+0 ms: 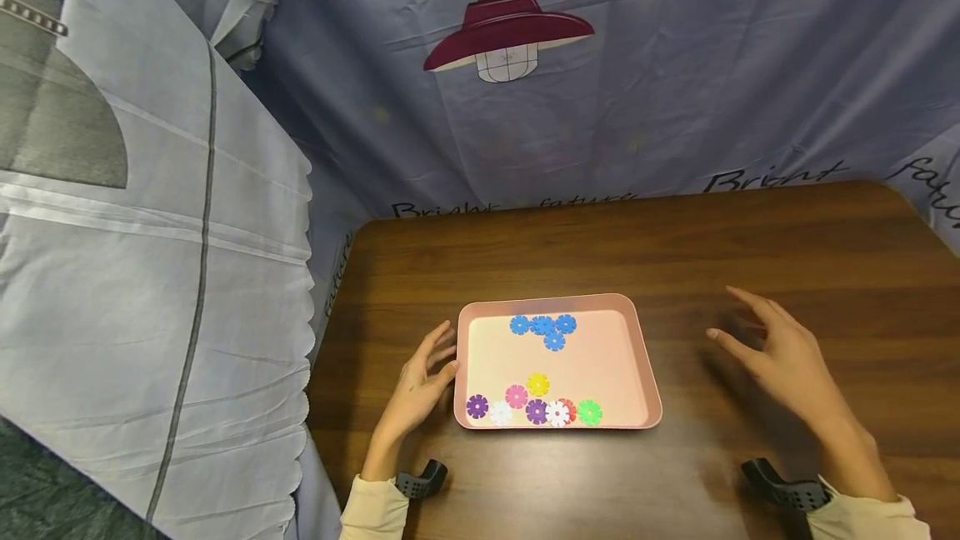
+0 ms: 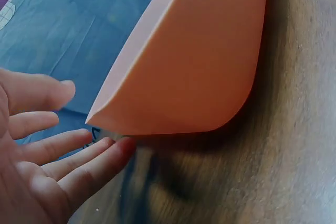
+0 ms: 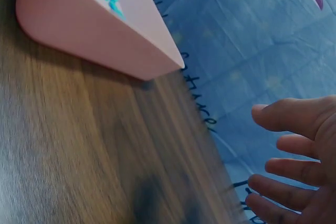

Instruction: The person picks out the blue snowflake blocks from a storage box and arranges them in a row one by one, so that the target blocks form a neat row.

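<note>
A blue-grey cloth (image 1: pixel 675 90) fills the top of the frame, and a white cloth (image 1: pixel 247 340) hangs down the left. The brown table (image 1: pixel 540 257) spans the lower middle and right; its far edge runs along the blue-grey cloth, its left edge beside the white one. A strip of wood lies between the tray's upper rim and that far edge, and a wider stretch separates its right rim from the right hand.

The pink tray (image 1: pixel 649 373) sits low in the centre of the frame, open side up, its long axis running left to right. It has rounded corners, raised walls and a paler floor.

The right hand (image 1: pixel 787 361), at lower right, is well apart from the tray, thumb and fingers spread, holding nothing. The left hand (image 1: pixel 422 377) is at the tray's left rim, fingers apart and grasping nothing; whether it touches, I cannot tell.

Blue flower-shaped pieces (image 1: pixel 554 342) cluster near the tray's upper rim. Along the bottom lie purple, white, pink, yellow, red and green pieces (image 1: pixel 589 412), the red partly hidden behind a white one.
</note>
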### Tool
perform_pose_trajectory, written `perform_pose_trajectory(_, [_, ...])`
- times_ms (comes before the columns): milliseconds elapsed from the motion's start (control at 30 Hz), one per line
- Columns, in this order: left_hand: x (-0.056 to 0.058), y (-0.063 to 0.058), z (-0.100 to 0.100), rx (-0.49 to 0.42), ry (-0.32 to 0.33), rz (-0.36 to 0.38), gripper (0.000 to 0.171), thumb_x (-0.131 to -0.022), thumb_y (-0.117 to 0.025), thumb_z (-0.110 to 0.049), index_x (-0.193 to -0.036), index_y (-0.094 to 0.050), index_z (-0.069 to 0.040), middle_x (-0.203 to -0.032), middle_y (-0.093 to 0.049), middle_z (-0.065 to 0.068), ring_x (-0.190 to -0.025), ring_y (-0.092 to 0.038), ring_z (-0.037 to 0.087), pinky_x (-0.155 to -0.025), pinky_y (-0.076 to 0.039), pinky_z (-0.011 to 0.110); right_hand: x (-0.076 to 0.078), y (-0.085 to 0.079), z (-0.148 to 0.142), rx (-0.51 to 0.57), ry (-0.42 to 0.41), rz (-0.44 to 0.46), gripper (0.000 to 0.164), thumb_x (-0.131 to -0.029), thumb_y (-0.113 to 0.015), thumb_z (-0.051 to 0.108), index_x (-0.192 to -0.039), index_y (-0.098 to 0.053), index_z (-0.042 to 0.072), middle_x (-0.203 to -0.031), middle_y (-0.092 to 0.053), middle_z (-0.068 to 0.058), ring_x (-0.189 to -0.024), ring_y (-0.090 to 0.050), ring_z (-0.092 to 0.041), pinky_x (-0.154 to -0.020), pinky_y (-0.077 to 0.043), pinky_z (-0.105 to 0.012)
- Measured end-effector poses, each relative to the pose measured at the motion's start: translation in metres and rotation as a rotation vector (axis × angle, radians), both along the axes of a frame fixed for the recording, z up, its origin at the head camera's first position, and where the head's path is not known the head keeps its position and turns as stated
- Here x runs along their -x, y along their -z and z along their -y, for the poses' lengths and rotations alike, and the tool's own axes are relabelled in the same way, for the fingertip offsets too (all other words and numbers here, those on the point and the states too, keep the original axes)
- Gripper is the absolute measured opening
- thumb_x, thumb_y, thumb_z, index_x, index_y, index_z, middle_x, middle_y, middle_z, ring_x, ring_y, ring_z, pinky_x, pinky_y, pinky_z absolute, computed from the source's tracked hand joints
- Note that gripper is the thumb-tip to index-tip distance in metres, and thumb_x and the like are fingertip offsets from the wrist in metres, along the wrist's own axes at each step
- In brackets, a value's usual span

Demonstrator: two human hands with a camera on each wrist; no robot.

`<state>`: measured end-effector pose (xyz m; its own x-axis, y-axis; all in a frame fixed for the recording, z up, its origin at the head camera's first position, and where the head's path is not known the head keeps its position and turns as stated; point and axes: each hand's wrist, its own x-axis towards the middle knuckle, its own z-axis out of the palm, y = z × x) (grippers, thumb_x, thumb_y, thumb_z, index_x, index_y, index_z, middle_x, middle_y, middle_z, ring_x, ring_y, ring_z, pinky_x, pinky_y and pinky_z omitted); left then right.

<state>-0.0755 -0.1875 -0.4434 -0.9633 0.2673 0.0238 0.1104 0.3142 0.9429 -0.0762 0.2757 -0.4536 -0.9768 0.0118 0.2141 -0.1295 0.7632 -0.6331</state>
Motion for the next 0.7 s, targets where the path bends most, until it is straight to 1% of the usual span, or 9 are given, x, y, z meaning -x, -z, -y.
perform_pose_trajectory(133, [0.000, 0.005, 0.001, -0.002, 0.013, 0.012, 0.058, -0.095, -0.052, 0.012, -0.148, -0.029, 0.009, -0.145, -0.038, 0.034, -0.124, -0.046, 0.053, -0.095, -0.046, 0.061, 0.001, -0.002, 0.008, 0.020, -0.013, 0.035, 0.069, -0.090, -0.074, 0.030, -0.147, -0.043, 0.006, -0.130, -0.051, -0.033, -0.104, -0.056, -0.056, -0.075, -0.046, -0.066])
perform_pose_trajectory(200, [0.001, 0.012, 0.002, 0.004, 0.010, 0.007, 0.058, -0.094, -0.052, 0.014, -0.148, -0.030, 0.009, -0.145, -0.038, 0.034, -0.124, -0.046, 0.054, -0.094, -0.046, 0.061, 0.003, -0.004, 0.014, 0.038, -0.019, 0.048, 0.068, -0.090, -0.073, 0.031, -0.147, -0.045, 0.007, -0.132, -0.052, -0.032, -0.105, -0.057, -0.055, -0.077, -0.047, -0.065])
perform_pose_trajectory(300, [0.003, 0.026, 0.005, 0.013, -0.002, 0.001, 0.057, -0.094, -0.052, 0.013, -0.148, -0.032, 0.007, -0.145, -0.039, 0.032, -0.124, -0.048, 0.051, -0.094, -0.046, 0.060, 0.005, -0.005, 0.022, 0.068, -0.040, 0.055, 0.067, -0.089, -0.074, 0.030, -0.146, -0.046, 0.007, -0.133, -0.052, -0.031, -0.107, -0.058, -0.053, -0.081, -0.048, -0.062])
perform_pose_trajectory(367, [0.005, 0.034, 0.007, 0.019, -0.011, 0.003, 0.056, -0.094, -0.052, 0.012, -0.147, -0.035, 0.006, -0.145, -0.041, 0.030, -0.124, -0.049, 0.048, -0.096, -0.047, 0.056, 0.007, -0.006, 0.027, 0.082, -0.055, 0.058, 0.067, -0.089, -0.074, 0.030, -0.145, -0.046, 0.006, -0.133, -0.053, -0.031, -0.107, -0.058, -0.053, -0.082, -0.048, -0.062])
perform_pose_trajectory(433, [0.006, 0.039, 0.008, 0.011, -0.014, 0.017, 0.053, -0.095, -0.053, 0.010, -0.146, -0.039, 0.004, -0.144, -0.043, 0.027, -0.125, -0.050, 0.044, -0.097, -0.048, 0.049, 0.008, -0.007, 0.031, 0.088, -0.069, 0.062, 0.067, -0.089, -0.074, 0.029, -0.146, -0.046, 0.006, -0.132, -0.053, -0.031, -0.107, -0.058, -0.053, -0.083, -0.047, -0.063])
perform_pose_trajectory(500, [0.007, 0.042, 0.009, -0.003, -0.014, 0.031, 0.050, -0.095, -0.054, 0.009, -0.144, -0.042, 0.005, -0.143, -0.045, 0.025, -0.125, -0.051, 0.041, -0.097, -0.049, 0.041, 0.009, -0.007, 0.035, 0.095, -0.075, 0.062, 0.067, -0.089, -0.075, 0.029, -0.145, -0.047, 0.006, -0.131, -0.054, -0.031, -0.107, -0.058, -0.052, -0.084, -0.047, -0.062])
perform_pose_trajectory(567, [0.008, 0.043, 0.009, -0.019, -0.012, 0.032, 0.048, -0.095, -0.054, 0.008, -0.142, -0.044, 0.005, -0.140, -0.047, 0.024, -0.124, -0.052, 0.040, -0.096, -0.050, 0.036, 0.009, -0.009, 0.039, 0.104, -0.080, 0.061, 0.066, -0.088, -0.075, 0.029, -0.144, -0.048, 0.007, -0.130, -0.055, -0.029, -0.106, -0.060, -0.051, -0.084, -0.048, -0.061])
perform_pose_trajectory(667, [0.008, 0.044, 0.009, -0.024, -0.008, 0.022, 0.047, -0.094, -0.053, 0.008, -0.141, -0.046, 0.006, -0.137, -0.048, 0.025, -0.123, -0.054, 0.039, -0.094, -0.051, 0.032, 0.011, -0.012, 0.046, 0.125, -0.095, 0.056, 0.064, -0.088, -0.076, 0.028, -0.143, -0.050, 0.008, -0.130, -0.057, -0.027, -0.106, -0.061, -0.048, -0.085, -0.049, -0.059])
perform_pose_trajectory(700, [0.008, 0.044, 0.009, -0.021, -0.001, 0.006, 0.047, -0.094, -0.053, 0.008, -0.141, -0.045, 0.007, -0.136, -0.048, 0.026, -0.122, -0.054, 0.040, -0.094, -0.051, 0.032, 0.011, -0.013, 0.048, 0.129, -0.100, 0.055, 0.064, -0.088, -0.076, 0.029, -0.143, -0.050, 0.009, -0.130, -0.057, -0.027, -0.106, -0.061, -0.048, -0.085, -0.049, -0.059])
